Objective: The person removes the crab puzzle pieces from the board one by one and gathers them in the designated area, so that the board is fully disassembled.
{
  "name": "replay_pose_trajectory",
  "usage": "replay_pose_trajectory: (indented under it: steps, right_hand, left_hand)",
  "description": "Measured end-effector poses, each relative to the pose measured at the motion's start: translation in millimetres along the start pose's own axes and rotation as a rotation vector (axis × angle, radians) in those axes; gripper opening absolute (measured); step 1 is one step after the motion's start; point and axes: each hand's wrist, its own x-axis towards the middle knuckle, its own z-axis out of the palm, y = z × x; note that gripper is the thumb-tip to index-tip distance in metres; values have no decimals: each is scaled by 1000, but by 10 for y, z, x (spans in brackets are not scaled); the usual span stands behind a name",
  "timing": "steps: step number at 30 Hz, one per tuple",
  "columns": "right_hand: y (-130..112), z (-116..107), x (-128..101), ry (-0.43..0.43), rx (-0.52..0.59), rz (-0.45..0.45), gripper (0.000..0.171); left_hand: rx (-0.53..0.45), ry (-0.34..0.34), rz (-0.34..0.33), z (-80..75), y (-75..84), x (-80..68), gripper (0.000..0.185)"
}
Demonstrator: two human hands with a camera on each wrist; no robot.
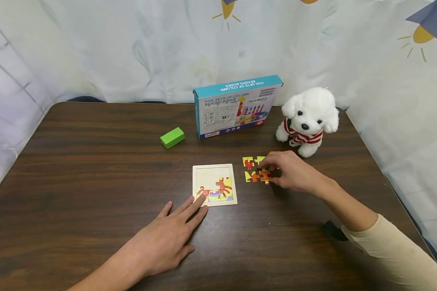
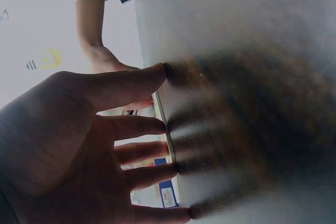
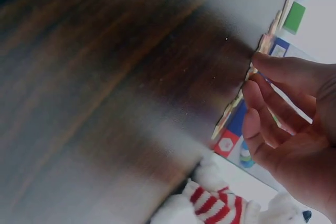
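The head view is evenly and softly lit, sharp, with faint shadows under the hands and slight bowing at the edges. Both wrist views are dim and hazy: the bench (image 2: pixel 247 103) smears into blurred brown and grey streaks with pale glare, and the near fingers (image 3: pixel 273 103) are soft and dark.
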Motion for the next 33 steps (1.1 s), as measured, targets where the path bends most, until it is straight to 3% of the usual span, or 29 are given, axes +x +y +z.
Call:
replay_pose_trajectory:
  steps: [20,33]
  right_hand:
    - [-29,-18,3,5,-19,-12,40]
    - [-338,34,116,14,32,-109,36]
  left_hand:
    - [0,2,3,3,-7,1,80]
    - [26,19,13,10,-2,-14,79]
